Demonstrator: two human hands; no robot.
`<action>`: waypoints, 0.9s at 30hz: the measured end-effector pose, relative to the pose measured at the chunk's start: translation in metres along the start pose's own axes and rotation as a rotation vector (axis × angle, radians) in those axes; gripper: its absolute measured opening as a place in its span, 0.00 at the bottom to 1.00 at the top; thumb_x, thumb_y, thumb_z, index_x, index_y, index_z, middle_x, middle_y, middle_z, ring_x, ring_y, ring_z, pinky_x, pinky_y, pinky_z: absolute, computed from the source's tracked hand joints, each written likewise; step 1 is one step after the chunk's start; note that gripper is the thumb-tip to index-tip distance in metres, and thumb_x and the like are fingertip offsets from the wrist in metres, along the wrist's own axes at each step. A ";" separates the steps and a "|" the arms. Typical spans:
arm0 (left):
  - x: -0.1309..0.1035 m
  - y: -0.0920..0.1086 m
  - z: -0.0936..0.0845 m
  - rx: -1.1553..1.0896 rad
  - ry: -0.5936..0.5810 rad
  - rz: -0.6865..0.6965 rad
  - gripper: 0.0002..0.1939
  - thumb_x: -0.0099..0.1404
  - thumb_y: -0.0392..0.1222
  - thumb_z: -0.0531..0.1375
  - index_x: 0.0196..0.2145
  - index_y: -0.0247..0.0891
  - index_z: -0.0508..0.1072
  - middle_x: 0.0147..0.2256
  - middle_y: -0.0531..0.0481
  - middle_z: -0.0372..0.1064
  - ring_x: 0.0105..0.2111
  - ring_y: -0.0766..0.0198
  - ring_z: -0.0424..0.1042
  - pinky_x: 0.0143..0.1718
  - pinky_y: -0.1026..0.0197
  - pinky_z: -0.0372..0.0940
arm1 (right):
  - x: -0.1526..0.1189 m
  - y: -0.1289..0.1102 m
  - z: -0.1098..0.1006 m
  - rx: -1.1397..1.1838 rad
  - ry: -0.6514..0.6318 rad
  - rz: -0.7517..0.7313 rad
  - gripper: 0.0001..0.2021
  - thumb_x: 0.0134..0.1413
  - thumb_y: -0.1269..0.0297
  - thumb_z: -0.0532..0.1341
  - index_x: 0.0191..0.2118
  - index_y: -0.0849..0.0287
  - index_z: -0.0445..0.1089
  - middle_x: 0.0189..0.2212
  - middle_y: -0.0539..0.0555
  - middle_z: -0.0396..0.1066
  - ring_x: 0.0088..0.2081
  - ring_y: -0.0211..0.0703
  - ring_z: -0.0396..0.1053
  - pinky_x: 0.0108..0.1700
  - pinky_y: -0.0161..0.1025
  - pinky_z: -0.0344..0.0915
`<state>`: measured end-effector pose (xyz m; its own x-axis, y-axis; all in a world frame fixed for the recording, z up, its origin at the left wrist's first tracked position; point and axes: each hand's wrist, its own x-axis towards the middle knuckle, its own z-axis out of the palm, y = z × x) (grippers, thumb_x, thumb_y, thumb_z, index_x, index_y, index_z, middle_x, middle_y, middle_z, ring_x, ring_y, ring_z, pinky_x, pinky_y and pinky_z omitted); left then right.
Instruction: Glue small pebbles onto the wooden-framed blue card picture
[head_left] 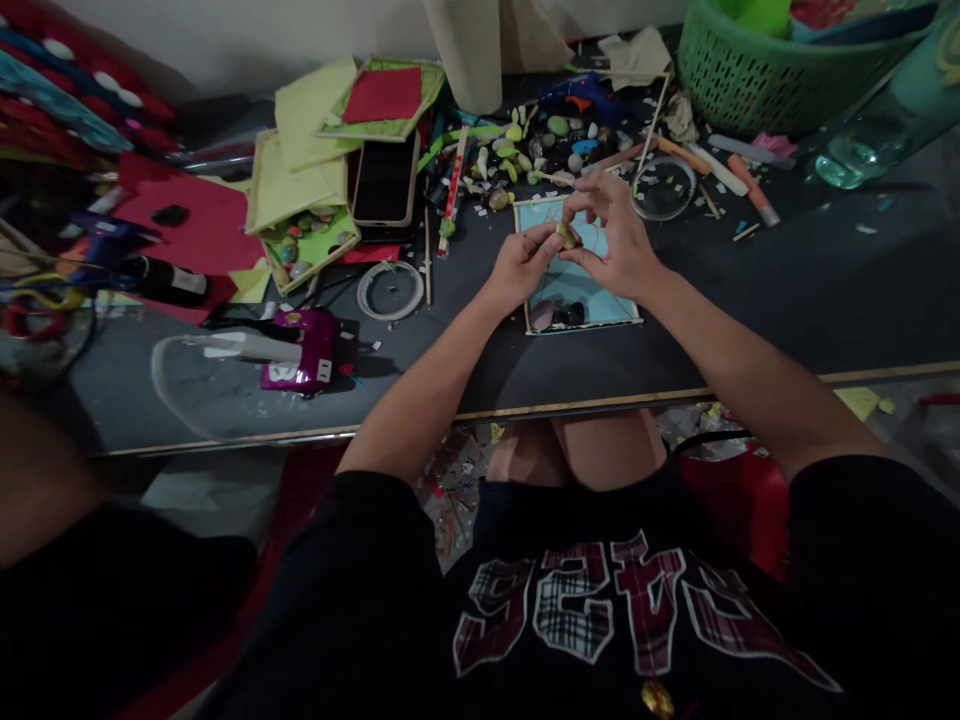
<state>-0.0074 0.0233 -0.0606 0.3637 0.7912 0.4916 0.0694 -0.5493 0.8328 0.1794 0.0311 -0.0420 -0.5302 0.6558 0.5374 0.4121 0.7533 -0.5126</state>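
My left hand [523,262] pinches a small yellowish-brown stone [568,236] between thumb and fingers. On its other side my right hand [616,236] is closed on the same stone, thumb below and curled fingers above. Both hands are over a light blue card [592,288] edged with thin sticks, which lies on the dark table. Near the card's lower edge sit a greyish-purple stone [541,316] and black stones [575,313]. Thin strands cross the card, partly hidden by my hands.
Behind the card spreads a pile of pebbles [559,126] with a blue glue gun [581,95]. Left are a tape roll [390,291], a phone [386,180] and a purple device [300,350]. Right stand a green basket [750,85] and a bottle [862,145]. Another person's arm [45,480] shows far left.
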 end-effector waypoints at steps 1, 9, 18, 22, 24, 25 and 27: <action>0.000 0.000 0.000 0.006 0.003 -0.007 0.29 0.68 0.68 0.51 0.34 0.38 0.76 0.30 0.47 0.74 0.38 0.61 0.76 0.45 0.59 0.70 | 0.000 0.001 0.000 -0.001 0.004 0.005 0.31 0.61 0.46 0.60 0.62 0.51 0.48 0.45 0.55 0.68 0.49 0.50 0.68 0.57 0.59 0.66; 0.000 0.002 0.000 0.004 0.006 -0.042 0.31 0.66 0.70 0.51 0.34 0.38 0.76 0.30 0.47 0.74 0.39 0.61 0.75 0.47 0.58 0.70 | 0.001 -0.003 -0.001 -0.072 0.044 -0.007 0.31 0.60 0.39 0.56 0.60 0.51 0.50 0.44 0.57 0.69 0.46 0.50 0.69 0.54 0.56 0.68; 0.000 0.000 -0.001 0.012 -0.011 -0.023 0.31 0.67 0.69 0.50 0.35 0.39 0.76 0.31 0.47 0.74 0.39 0.60 0.76 0.46 0.57 0.71 | 0.001 0.001 0.001 -0.040 0.019 0.027 0.34 0.58 0.37 0.58 0.60 0.53 0.50 0.45 0.57 0.67 0.48 0.52 0.68 0.57 0.60 0.66; -0.001 -0.001 -0.001 0.025 0.006 -0.045 0.31 0.66 0.70 0.51 0.35 0.39 0.76 0.32 0.47 0.74 0.38 0.60 0.75 0.45 0.57 0.71 | 0.001 0.001 0.001 -0.029 -0.019 0.039 0.32 0.60 0.40 0.58 0.60 0.53 0.50 0.43 0.55 0.68 0.46 0.49 0.69 0.56 0.60 0.68; 0.000 -0.001 -0.001 0.024 0.012 -0.048 0.31 0.66 0.71 0.51 0.34 0.39 0.75 0.31 0.47 0.74 0.38 0.60 0.75 0.44 0.57 0.71 | 0.001 -0.001 0.001 -0.033 -0.010 0.034 0.31 0.60 0.39 0.57 0.60 0.53 0.50 0.43 0.55 0.68 0.46 0.50 0.68 0.56 0.60 0.68; 0.000 -0.002 -0.001 0.020 0.011 -0.046 0.31 0.66 0.70 0.51 0.34 0.39 0.76 0.30 0.47 0.73 0.37 0.60 0.75 0.45 0.57 0.71 | 0.001 -0.002 0.002 -0.039 0.005 0.026 0.31 0.60 0.38 0.56 0.59 0.53 0.51 0.45 0.56 0.67 0.47 0.50 0.68 0.56 0.60 0.67; 0.001 -0.002 -0.001 0.012 0.005 -0.034 0.31 0.66 0.70 0.51 0.34 0.39 0.76 0.29 0.47 0.73 0.37 0.60 0.75 0.45 0.57 0.71 | 0.001 -0.002 0.003 -0.054 0.025 0.014 0.31 0.61 0.37 0.54 0.59 0.53 0.52 0.49 0.59 0.66 0.50 0.52 0.67 0.57 0.59 0.67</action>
<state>-0.0081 0.0253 -0.0622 0.3563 0.8108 0.4644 0.0925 -0.5251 0.8460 0.1759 0.0297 -0.0425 -0.5055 0.6671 0.5471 0.4592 0.7449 -0.4840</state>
